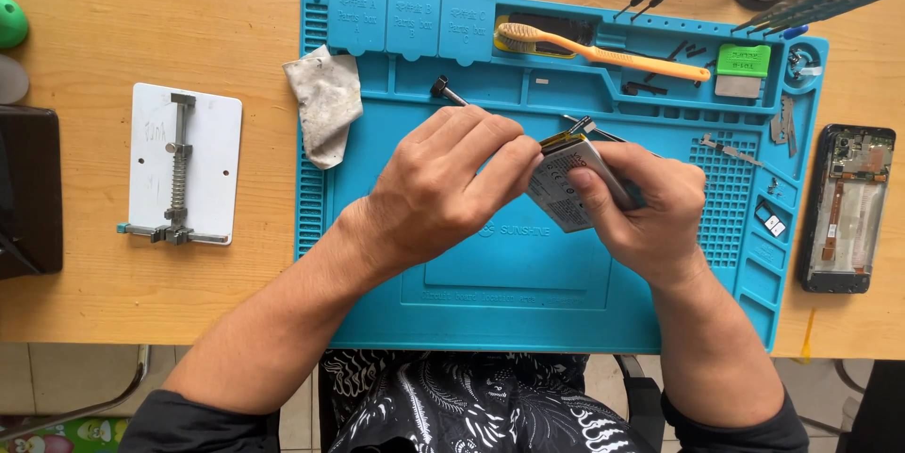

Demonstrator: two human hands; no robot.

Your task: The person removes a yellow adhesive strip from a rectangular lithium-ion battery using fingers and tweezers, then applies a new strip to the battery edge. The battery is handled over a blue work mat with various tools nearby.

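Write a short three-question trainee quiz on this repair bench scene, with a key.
1. True or false: the orange-handled toothbrush lies on the wooden table, off the blue silicone work mat.
2. Which hand grips the flat grey phone battery from its side: A left hand, B right hand?
3. Fill in: the opened black phone lies to the ___ of the mat.

Key: 1 false; 2 B; 3 right.

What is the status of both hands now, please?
Left hand and right hand both hold the flat grey battery above the blue repair mat. Left fingers pinch its top edge. Nothing blocks.
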